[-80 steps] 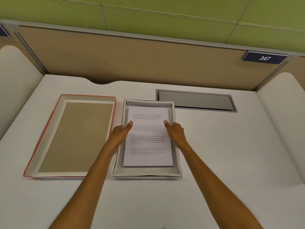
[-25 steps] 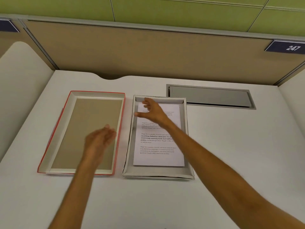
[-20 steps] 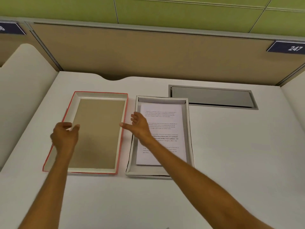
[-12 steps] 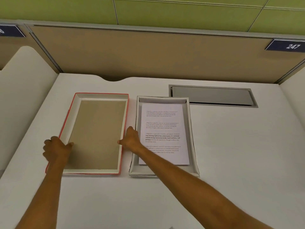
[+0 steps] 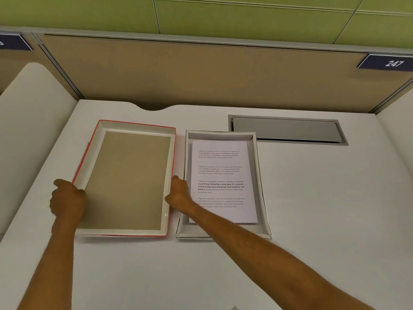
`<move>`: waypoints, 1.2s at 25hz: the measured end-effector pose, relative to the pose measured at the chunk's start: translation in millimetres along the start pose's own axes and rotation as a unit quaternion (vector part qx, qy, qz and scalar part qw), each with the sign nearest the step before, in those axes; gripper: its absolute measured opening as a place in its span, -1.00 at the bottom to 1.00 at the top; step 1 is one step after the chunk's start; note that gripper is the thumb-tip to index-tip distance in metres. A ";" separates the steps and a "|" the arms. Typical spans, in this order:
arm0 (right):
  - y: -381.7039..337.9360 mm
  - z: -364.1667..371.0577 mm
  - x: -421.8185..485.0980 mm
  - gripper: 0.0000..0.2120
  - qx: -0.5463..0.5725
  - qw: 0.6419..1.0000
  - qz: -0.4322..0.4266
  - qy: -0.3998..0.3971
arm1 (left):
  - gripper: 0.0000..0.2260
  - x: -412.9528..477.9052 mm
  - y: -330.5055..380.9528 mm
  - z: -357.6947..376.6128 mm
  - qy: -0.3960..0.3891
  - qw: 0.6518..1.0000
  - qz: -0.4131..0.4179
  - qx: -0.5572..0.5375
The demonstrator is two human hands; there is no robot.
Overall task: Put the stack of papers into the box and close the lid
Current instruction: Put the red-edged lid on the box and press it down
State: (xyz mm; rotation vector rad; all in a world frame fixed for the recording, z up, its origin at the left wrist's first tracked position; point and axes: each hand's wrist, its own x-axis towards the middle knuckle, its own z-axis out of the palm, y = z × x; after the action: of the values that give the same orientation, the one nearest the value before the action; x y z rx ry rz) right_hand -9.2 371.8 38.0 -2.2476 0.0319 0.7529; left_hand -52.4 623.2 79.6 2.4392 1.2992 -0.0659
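The stack of papers, white with printed text, lies flat inside the shallow white box at the centre of the desk. To its left the lid, red outside with a brown inner face, rests upside down. My left hand grips the lid's left wall. My right hand grips the lid's right wall, in the gap between lid and box. The lid's near left side looks slightly raised off the desk.
A white desk holds everything. A grey recessed cable hatch sits behind and right of the box. Tan partition panels close off the back, white curved dividers stand at both sides, and a sign reads 247.
Both hands left the papers in the box and moved left to the lid. Each now holds one long side of it, and the lid has shifted slightly.
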 end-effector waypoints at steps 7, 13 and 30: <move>-47.0 -8.8 -24.1 -0.36 0.063 0.990 -0.118 0.047 | -0.39 -17.7 23.3 -47.4 0.017 0.999 0.033 -0.024; -125.9 -30.0 -38.4 -0.41 0.265 0.955 -0.125 -0.037 | -0.50 -79.1 59.3 -83.3 0.029 0.985 0.126 -0.117; -115.2 -123.3 -83.3 -0.59 0.430 0.897 -0.090 -0.043 | -0.44 -80.8 66.2 -48.4 -0.218 0.867 0.154 -0.421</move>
State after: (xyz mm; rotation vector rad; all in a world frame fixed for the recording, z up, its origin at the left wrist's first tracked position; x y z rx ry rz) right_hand 12.6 355.3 224.2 -1.3478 0.0925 0.5749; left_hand -51.6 542.6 161.9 1.6890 0.5391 0.0317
